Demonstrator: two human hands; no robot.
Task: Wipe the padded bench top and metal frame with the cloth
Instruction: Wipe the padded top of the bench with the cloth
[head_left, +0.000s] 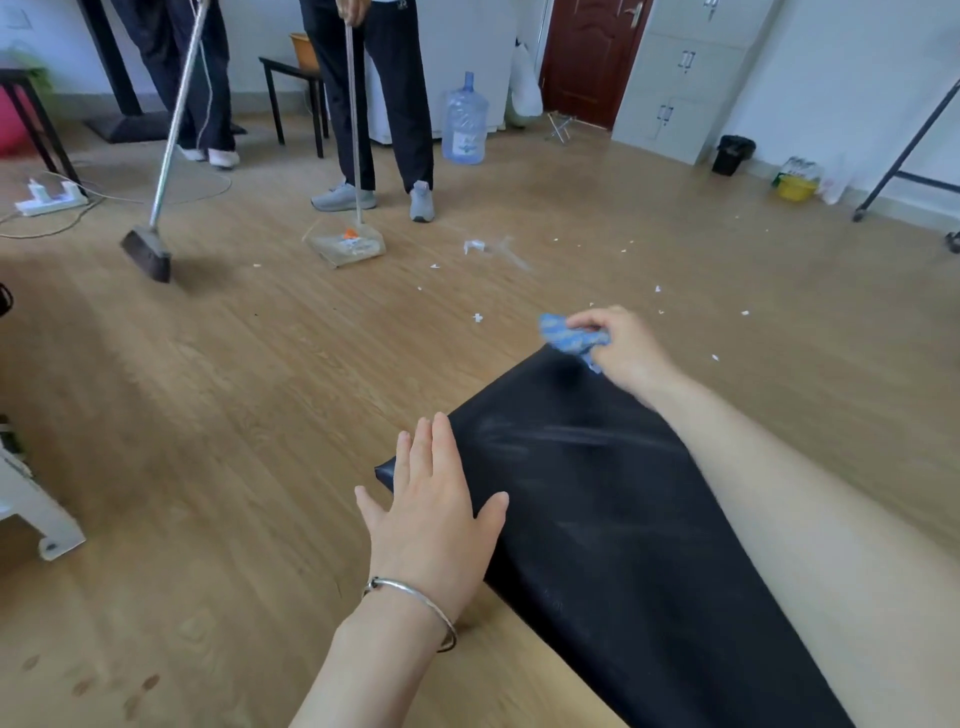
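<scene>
Head view: the black padded surface runs from the lower right corner of the picture toward the middle. The right hand is at its far end with the fingers curled round a bunched blue cloth. The cloth sits at the far corner of the pad, at or just above the edge; contact cannot be confirmed there. The left hand, which has a bracelet at the wrist, lies flat with straight fingers at the left edge of the pad and holds nothing. Whether it bears down on the pad cannot be told.

Step in hand, as judged: wiping the top, currently at the far end. Pale streaks across the middle of the pad suggest areas not yet evenly covered.

Recommended procedure:
1. Spread the cloth flatter under the palm. A tight bunch touches only a narrow strip.
2. Draw it in overlapping passes from the far end toward the body, along the length of the pad.
3. Keep the flat hand on the edge to steady the pad, and move it clear before each pass reaches it.
4. Carry each stroke over the rolled edges and corners.

The metal frame is not in view, so that part of the task appears to remain.
</scene>
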